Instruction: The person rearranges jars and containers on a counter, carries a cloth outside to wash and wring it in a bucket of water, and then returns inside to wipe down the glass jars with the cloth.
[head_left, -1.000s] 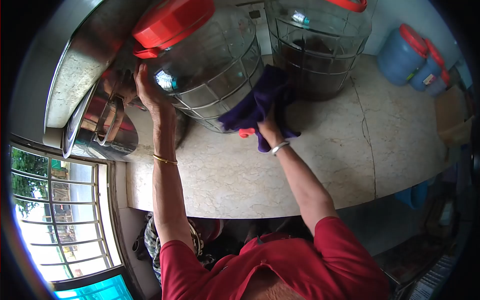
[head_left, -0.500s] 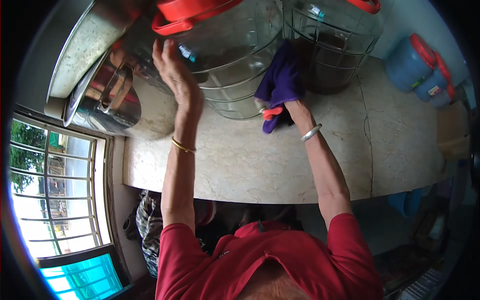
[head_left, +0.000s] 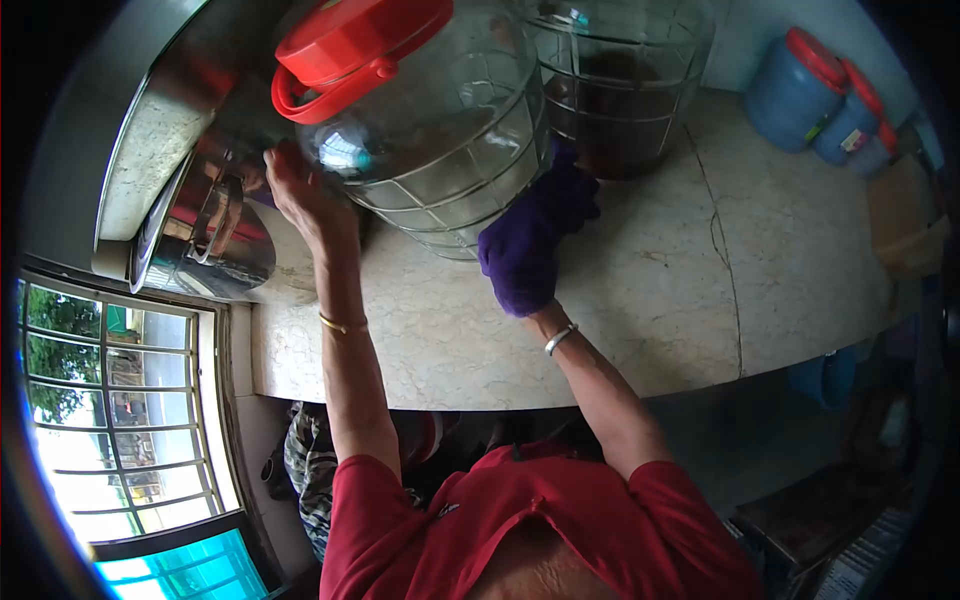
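Note:
A large glass jar (head_left: 430, 165) with a red lid (head_left: 365, 40) and a red carrying handle stands on the counter, caged in a wire frame. My left hand (head_left: 310, 205) is at the jar's left side, fingers apart and bent, their tips partly hidden; whether it touches the glass I cannot tell. A purple cloth (head_left: 530, 240) is wrapped over my right hand, whose fingers it hides. The cloth lies against the jar's lower right side. The red-handled tap at the jar's base is hidden now.
A second wire-framed jar (head_left: 620, 105) with dark contents stands behind, to the right. A shiny metal pot (head_left: 215, 235) is at the left. Blue containers with red lids (head_left: 795, 95) and a cardboard box (head_left: 905, 220) sit far right on the marble-patterned counter (head_left: 620, 330). A barred window (head_left: 120, 400) is at left.
My right hand and the purple cloth have moved left and nearer, now covering the tap. My left hand has come lower and left. The first jar appears further left and more tilted in view.

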